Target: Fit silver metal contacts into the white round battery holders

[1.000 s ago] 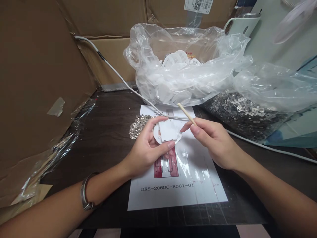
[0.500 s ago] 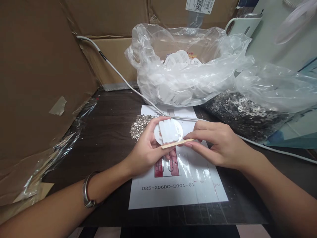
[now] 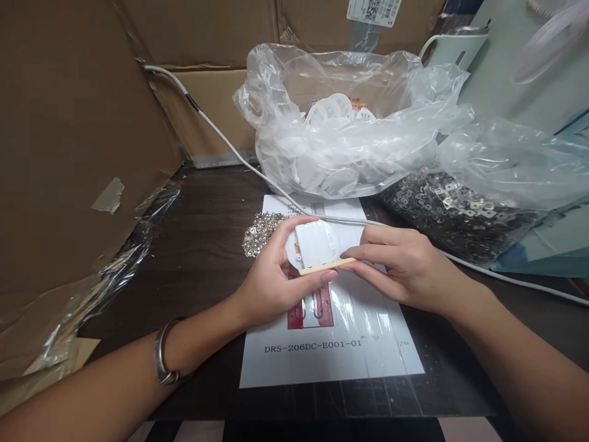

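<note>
My left hand (image 3: 271, 279) is closed round a white round plastic part (image 3: 316, 244) with a square raised middle, held above a printed sheet (image 3: 331, 344) marked DRS-206DC-E001-01. My right hand (image 3: 400, 267) pinches a thin wooden stick (image 3: 324, 266), which lies flat across the part's lower edge. The fingertips of both hands nearly meet at the stick. A small heap of shiny metal pieces (image 3: 261, 231) lies just left of the part.
A clear bag of white plastic discs (image 3: 340, 141) stands behind the hands. Another bag of metal clips (image 3: 460, 212) lies at the right. A grey cable (image 3: 230, 144) runs across the dark table (image 3: 202, 245). Cardboard walls (image 3: 69, 153) close off the left and back.
One second ago the stick pointed up and away from the part. My right hand has turned it level and laid it across the part's lower edge. My left hand has kept its hold.
</note>
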Action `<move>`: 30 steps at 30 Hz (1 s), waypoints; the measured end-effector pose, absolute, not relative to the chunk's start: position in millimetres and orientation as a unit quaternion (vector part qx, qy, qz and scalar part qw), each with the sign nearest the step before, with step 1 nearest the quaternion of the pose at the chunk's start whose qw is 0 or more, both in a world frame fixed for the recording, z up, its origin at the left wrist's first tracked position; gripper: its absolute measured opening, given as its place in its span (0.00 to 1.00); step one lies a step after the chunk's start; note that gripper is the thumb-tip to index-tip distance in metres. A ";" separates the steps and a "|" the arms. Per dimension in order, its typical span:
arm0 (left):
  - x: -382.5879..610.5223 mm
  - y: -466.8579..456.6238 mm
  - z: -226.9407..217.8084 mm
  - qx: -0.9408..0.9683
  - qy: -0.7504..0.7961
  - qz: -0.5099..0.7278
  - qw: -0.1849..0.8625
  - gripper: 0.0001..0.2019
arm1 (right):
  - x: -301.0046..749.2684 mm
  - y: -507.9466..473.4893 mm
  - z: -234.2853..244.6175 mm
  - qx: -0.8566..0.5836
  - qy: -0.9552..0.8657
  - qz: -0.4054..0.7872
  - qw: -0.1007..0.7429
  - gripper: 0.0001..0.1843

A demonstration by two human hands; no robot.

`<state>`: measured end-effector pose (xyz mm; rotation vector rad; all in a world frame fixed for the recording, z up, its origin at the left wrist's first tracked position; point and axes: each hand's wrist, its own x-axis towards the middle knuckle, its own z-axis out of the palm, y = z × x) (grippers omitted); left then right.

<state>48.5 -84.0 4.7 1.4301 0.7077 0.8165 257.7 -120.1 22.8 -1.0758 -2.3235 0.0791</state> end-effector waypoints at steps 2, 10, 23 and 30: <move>48.0 -84.0 5.2 0.625 0.306 0.353 0.625 0.30 | 258.3 -120.4 23.2 -0.398 -0.874 0.023 0.279 0.16; 46.4 -80.6 -0.2 0.661 0.263 0.389 0.585 0.30 | 259.4 -120.1 22.5 -0.387 -0.881 -0.004 0.271 0.16; 45.9 -75.9 1.3 0.760 0.214 0.453 0.414 0.31 | 258.5 -122.5 26.0 -0.384 -0.883 0.033 0.269 0.15; 44.9 -75.1 2.0 0.774 0.192 0.467 0.382 0.32 | 256.7 -124.6 27.8 -0.397 -0.882 0.047 0.249 0.16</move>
